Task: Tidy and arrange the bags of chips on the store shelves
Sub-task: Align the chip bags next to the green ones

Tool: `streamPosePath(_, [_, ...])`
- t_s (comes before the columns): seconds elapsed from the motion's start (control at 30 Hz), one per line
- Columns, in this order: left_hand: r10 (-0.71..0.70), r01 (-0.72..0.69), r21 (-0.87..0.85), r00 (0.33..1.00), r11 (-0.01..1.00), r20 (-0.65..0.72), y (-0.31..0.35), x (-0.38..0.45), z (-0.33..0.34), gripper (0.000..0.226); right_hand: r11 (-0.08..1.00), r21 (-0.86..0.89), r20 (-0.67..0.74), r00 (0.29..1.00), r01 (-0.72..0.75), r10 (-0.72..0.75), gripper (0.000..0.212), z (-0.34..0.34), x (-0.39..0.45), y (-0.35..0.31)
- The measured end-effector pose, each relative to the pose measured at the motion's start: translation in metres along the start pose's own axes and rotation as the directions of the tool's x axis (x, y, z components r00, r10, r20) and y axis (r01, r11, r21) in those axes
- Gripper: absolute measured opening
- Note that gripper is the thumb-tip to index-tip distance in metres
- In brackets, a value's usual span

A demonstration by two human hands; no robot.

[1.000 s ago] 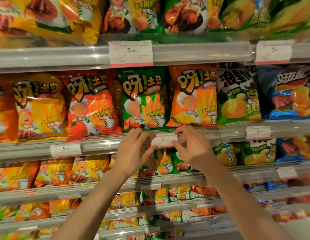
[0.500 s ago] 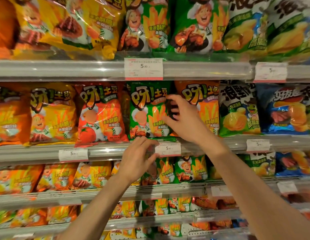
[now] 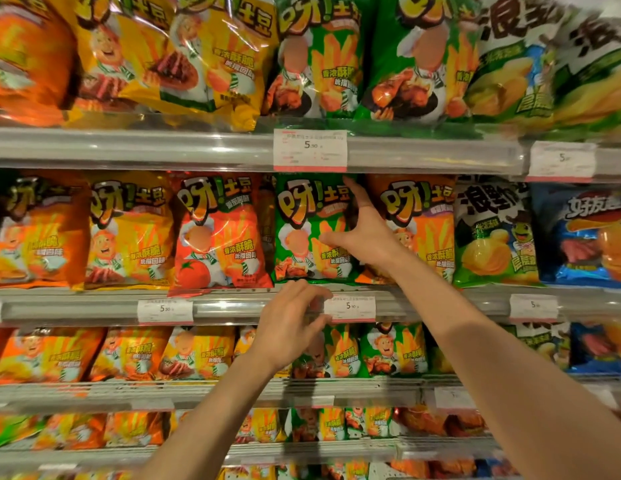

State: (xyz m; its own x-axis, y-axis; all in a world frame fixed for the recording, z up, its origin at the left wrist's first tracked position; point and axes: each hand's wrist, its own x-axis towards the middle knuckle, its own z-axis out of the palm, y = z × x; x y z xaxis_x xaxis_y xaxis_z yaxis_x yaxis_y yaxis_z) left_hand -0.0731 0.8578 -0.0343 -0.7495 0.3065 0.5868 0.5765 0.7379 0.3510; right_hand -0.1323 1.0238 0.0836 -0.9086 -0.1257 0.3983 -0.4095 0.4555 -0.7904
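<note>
Two bare hands reach toward the middle shelf of a store rack packed with chip bags. The right hand is raised against the front row, fingers spread wide: its forefinger points up along the gap between the green chip bag and the orange chip bag, while its thumb lies across the green bag's right half. The palm covers the seam where the two bags meet; the hand is splayed against them, not closed on either. Both bags stand upright on the middle shelf, the green one left of the hand and the orange one right of it and partly behind the wrist.

Lower down, the left hand sits in front of the middle shelf rail, just below the green bag's bottom edge. Its fingers are loosely curled and apart, with thumb and fingertips near the left end of a white price tag clipped to the rail; whether they touch the tag cannot be told. A red tomato-flavour bag stands just left of the green one, leaning forward over the rail.
</note>
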Motion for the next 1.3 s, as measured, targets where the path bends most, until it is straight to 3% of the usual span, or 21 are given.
streamPosePath(0.33, [0.016, -0.017, 0.046, 0.999, 0.999, 0.030, 0.002, -0.002, -0.002, 0.036, 0.999, -0.051, 0.058, 0.998, 0.014, -0.011, 0.104, -0.007, -0.008, -0.009])
streamPosePath(0.43, [0.048, -0.052, 0.158, 0.999, 0.986, 0.024, 0.008, -0.007, 0.001, 0.041, 0.996, -0.053, -0.025, 0.997, 0.067, -0.068, 0.084, -0.024, -0.023, -0.007])
streamPosePath(0.5, [0.053, -0.050, 0.180, 0.999, 0.982, -0.009, 0.012, -0.007, 0.006, 0.041, 0.965, -0.222, -0.169, 0.969, 0.139, -0.178, 0.061, -0.041, -0.036, -0.001])
streamPosePath(0.57, [0.066, -0.059, 0.189, 0.997, 0.980, -0.033, 0.016, -0.003, 0.010, 0.039, 0.868, -0.462, -0.301, 0.890, 0.179, -0.343, 0.045, -0.060, -0.050, 0.010])
streamPosePath(0.63, [0.074, -0.065, 0.181, 0.996, 0.981, -0.047, 0.018, 0.001, 0.013, 0.038, 0.824, -0.553, -0.373, 0.849, 0.121, -0.375, 0.051, -0.077, -0.062, 0.026])
streamPosePath(0.7, [0.070, -0.060, 0.163, 0.996, 0.985, -0.053, 0.019, 0.003, 0.016, 0.039, 0.866, -0.500, -0.388, 0.894, 0.001, -0.225, 0.077, -0.089, -0.070, 0.047])
streamPosePath(0.83, [0.064, -0.055, 0.134, 0.996, 0.989, -0.068, 0.017, 0.004, 0.019, 0.040, 0.953, -0.257, -0.208, 0.972, -0.162, 0.109, 0.125, -0.092, -0.080, 0.074])
streamPosePath(0.93, [0.063, -0.054, 0.127, 0.996, 0.990, -0.069, 0.014, 0.006, 0.018, 0.041, 0.981, -0.109, -0.129, 0.980, -0.163, 0.149, 0.122, -0.091, -0.074, 0.074])
streamPosePath(1.3, [0.037, -0.033, 0.097, 0.999, 0.995, -0.034, 0.011, 0.008, 0.016, 0.040, 0.992, -0.047, -0.157, 0.982, -0.116, 0.107, 0.115, -0.074, -0.067, 0.093])
